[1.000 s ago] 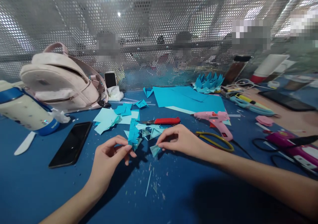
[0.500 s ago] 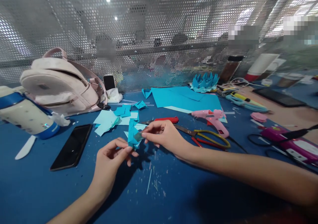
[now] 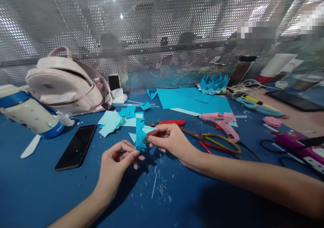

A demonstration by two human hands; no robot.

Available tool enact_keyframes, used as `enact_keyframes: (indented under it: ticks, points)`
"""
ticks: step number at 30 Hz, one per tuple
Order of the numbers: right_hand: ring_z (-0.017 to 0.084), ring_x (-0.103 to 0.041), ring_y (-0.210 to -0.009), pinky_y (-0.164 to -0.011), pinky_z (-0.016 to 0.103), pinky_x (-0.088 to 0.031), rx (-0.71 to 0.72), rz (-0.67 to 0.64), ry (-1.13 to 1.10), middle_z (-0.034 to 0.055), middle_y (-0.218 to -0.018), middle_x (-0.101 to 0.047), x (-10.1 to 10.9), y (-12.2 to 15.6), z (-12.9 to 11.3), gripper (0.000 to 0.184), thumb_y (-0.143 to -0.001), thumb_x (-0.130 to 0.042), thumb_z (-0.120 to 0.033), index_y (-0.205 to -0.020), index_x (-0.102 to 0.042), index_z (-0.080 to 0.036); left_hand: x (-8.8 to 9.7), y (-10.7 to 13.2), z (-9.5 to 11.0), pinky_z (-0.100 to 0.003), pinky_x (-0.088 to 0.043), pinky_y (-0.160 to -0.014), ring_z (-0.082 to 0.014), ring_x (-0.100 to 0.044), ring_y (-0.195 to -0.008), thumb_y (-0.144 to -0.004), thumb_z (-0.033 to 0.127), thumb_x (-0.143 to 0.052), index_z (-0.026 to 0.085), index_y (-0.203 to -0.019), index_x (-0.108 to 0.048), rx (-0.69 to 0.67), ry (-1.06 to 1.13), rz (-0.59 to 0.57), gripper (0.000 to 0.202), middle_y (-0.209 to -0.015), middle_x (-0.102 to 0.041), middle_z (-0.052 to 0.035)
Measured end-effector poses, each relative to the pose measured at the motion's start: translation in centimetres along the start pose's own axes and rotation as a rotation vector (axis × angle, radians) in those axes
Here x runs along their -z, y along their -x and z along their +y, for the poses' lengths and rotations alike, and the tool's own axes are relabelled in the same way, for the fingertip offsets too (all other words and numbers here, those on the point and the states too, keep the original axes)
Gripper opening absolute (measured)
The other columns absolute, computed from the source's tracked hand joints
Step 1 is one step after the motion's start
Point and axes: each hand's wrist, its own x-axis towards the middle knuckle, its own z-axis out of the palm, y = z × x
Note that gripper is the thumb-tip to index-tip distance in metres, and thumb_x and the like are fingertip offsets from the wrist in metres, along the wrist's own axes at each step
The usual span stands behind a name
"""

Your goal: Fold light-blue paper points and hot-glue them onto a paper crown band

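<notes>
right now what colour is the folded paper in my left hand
The folded paper is bright blue, clearest in the head view.

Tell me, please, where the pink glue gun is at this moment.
In the head view, the pink glue gun lies right of centre on the table, by the near right corner of the large blue paper, just beyond the scissors.

Your head camera looks forward and down, close over the bench, facing the perforated screen.
</notes>
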Motion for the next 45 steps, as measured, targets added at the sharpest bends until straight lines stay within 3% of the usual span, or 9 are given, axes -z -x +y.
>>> enact_keyframes:
  ticks: [18, 28, 38, 45]
  points:
    - [0.004, -0.044, -0.044, -0.04, 0.018, -0.028, -0.075, 0.011, -0.031, -0.0001, -0.06, -0.066, -0.3, 0.1, -1.0, 0.022, -0.068, -0.083, -0.03, -0.081, -0.076, -0.013, 0.1, -0.1, -0.5, -0.018, -0.049, -0.05, -0.0098, -0.061, -0.055, -0.08, 0.025, -0.075, 0.015, -0.067, -0.065, 0.022, 0.055, -0.004, 0.019, -0.068, -0.063, -0.0001]
    - [0.01, -0.058, -0.062, -0.044, 0.018, -0.034, -0.067, -0.032, -0.066, 0.0021, -0.067, -0.067, -0.2, 0.1, -0.8, 0.022, -0.069, -0.082, -0.031, -0.08, -0.074, -0.014, 0.2, 0.0, -0.6, -0.018, -0.05, -0.05, -0.0105, -0.062, -0.057, -0.08, 0.026, -0.076, 0.015, -0.067, -0.065, 0.042, 0.076, 0.003, 0.02, -0.069, -0.062, 0.0002]
    - [0.003, -0.043, -0.046, -0.044, 0.017, -0.031, -0.115, -0.067, -0.148, 0.0005, -0.066, -0.066, -0.2, 0.2, -1.3, 0.018, -0.077, -0.076, -0.028, -0.084, -0.067, -0.013, 0.2, -0.1, -0.7, -0.018, -0.05, -0.049, -0.0114, -0.063, -0.058, -0.079, 0.027, -0.076, 0.015, -0.068, -0.065, 0.045, 0.059, 0.003, 0.02, -0.069, -0.062, -0.0001]
    - [0.002, -0.042, -0.044, -0.041, 0.015, -0.028, -0.147, -0.069, -0.183, -0.0001, -0.065, -0.065, -0.1, 0.1, -1.4, 0.021, -0.072, -0.08, -0.025, -0.082, -0.066, -0.013, 0.1, -0.1, -0.6, -0.018, -0.05, -0.05, -0.0098, -0.061, -0.056, -0.078, 0.026, -0.077, 0.015, -0.068, -0.065, 0.051, 0.061, 0.018, 0.019, -0.069, -0.062, 0.0003]
